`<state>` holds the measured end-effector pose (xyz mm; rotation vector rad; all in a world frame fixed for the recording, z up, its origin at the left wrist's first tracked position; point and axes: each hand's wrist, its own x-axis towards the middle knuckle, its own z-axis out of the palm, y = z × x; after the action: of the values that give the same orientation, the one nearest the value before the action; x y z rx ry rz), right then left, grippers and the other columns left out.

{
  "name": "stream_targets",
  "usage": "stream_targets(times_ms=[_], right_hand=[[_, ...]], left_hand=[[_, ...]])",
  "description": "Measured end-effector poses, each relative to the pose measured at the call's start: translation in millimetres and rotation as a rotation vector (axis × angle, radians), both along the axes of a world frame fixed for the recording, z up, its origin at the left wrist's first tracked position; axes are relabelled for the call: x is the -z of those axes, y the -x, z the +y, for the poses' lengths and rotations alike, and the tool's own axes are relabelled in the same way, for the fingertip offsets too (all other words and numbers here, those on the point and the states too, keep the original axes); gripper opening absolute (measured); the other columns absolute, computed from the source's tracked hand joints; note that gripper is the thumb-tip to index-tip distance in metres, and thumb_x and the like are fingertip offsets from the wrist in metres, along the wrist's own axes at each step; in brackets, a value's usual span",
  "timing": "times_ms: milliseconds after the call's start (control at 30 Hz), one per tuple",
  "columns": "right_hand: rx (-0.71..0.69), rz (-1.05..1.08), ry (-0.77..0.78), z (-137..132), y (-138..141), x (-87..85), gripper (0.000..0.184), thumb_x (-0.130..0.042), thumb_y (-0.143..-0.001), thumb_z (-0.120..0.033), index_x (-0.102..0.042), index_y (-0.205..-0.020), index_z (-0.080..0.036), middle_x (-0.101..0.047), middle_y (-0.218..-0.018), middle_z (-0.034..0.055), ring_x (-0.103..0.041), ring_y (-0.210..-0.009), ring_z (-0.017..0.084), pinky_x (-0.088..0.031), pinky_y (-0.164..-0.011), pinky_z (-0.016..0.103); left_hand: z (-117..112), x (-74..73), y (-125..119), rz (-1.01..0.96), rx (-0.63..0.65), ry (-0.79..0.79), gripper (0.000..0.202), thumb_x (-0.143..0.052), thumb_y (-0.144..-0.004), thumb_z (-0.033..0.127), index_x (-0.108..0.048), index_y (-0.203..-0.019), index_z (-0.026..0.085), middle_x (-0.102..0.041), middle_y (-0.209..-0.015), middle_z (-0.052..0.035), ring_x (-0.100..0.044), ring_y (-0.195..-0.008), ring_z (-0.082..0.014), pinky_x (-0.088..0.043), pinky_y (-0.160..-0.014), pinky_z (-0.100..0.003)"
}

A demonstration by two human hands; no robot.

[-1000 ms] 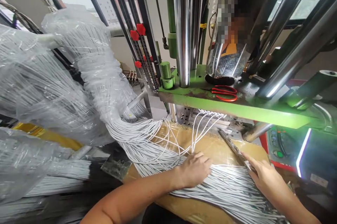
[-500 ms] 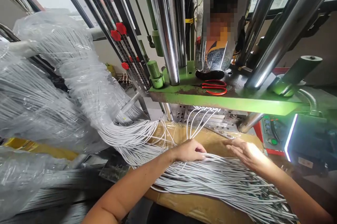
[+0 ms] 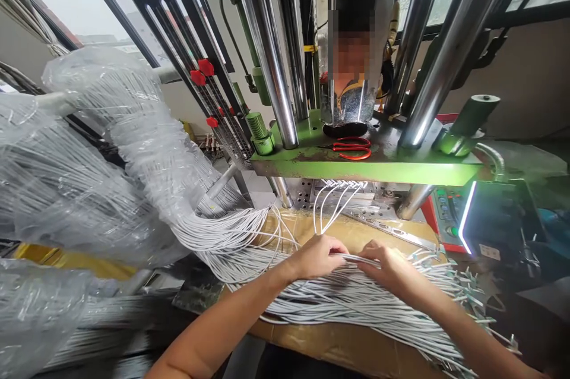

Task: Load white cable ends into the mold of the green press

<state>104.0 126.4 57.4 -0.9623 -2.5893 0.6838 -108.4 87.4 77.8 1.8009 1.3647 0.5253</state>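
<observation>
In the left hand [image 3: 317,257], white cables [image 3: 355,258].

I see the left forearm [image 3: 243,308], bare and angled up towards two o'clock, and the right forearm [image 3: 456,316], bare too, up towards ten. The left hand [image 3: 316,256] has its back uppermost, thumb and fingers pinched together. Just beside it, at its three o'clock, the right hand [image 3: 386,263] curls inward in a similar pinch.
</observation>
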Motion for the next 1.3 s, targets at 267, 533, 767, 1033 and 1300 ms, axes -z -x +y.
stream_targets(times_ms=[267, 533, 767, 1033, 1300], right_hand=[[0.097, -0.054, -0.536, -61, 1, 12.0, 0.030, -0.037, -0.093, -0.009, -0.061, -0.078, -0.017, -0.057, -0.073, 0.0054, -0.047, -0.071, 0.021, -0.038, -0.078, 0.041], [0.211, -0.072, -0.724, -80, -47, 13.6, 0.033, -0.035, -0.092, -0.008, -0.064, -0.109, -0.004, -0.066, -0.091, 0.0136, -0.054, -0.098, 0.029, -0.031, -0.101, 0.054], [0.077, -0.082, -0.694, -110, -53, 19.6, 0.035, -0.036, -0.090, -0.012, -0.067, -0.105, -0.008, -0.065, -0.093, 0.0102, -0.052, -0.105, 0.028, -0.020, -0.114, 0.055], [0.008, -0.146, -0.697, -107, -47, 35.9, 0.023, -0.043, -0.085, -0.013, -0.066, -0.086, -0.016, -0.061, -0.079, 0.0060, -0.055, -0.090, 0.026, -0.018, -0.114, 0.056], [0.057, 0.259, -0.005, -91, -70, 5.3, 0.057, -0.038, -0.076, 0.002, -0.047, -0.127, -0.023, -0.060, -0.125, 0.0065, -0.055, -0.116, 0.018, -0.046, -0.099, 0.033]], left_hand=[[-54, -5.4, 3, 0.199, 0.143, -0.327, 0.022, -0.048, -0.094, 0.021, -0.068, -0.102, 0.019, -0.068, -0.089, -0.0049, -0.061, -0.081, -0.0171, -0.046, -0.075, -0.026], [-83, 17.2, -33, 0.288, 0.180, -0.371, 0.020, -0.047, -0.081, 0.006, -0.058, -0.094, 0.018, -0.063, -0.098, -0.0087, -0.058, -0.095, -0.0246, -0.047, -0.084, -0.035], [-103, 38.1, -51, 0.055, 0.290, -0.187, 0.028, -0.033, -0.097, 0.023, -0.060, -0.104, 0.019, -0.069, -0.089, -0.0088, -0.061, -0.078, -0.0195, -0.044, -0.070, -0.027], [-108, 49.4, -56, -0.330, 0.091, 0.465, 0.055, -0.039, -0.092, 0.061, -0.059, -0.071, 0.014, -0.047, -0.060, 0.0018, -0.042, -0.057, -0.0108, -0.031, -0.055, -0.021], [-112, 47.7, -43, -0.451, 0.042, 0.563, 0.051, -0.050, -0.087, 0.063, -0.061, -0.089, 0.014, -0.052, -0.074, -0.0010, -0.045, -0.069, -0.0130, -0.034, -0.066, -0.024]])
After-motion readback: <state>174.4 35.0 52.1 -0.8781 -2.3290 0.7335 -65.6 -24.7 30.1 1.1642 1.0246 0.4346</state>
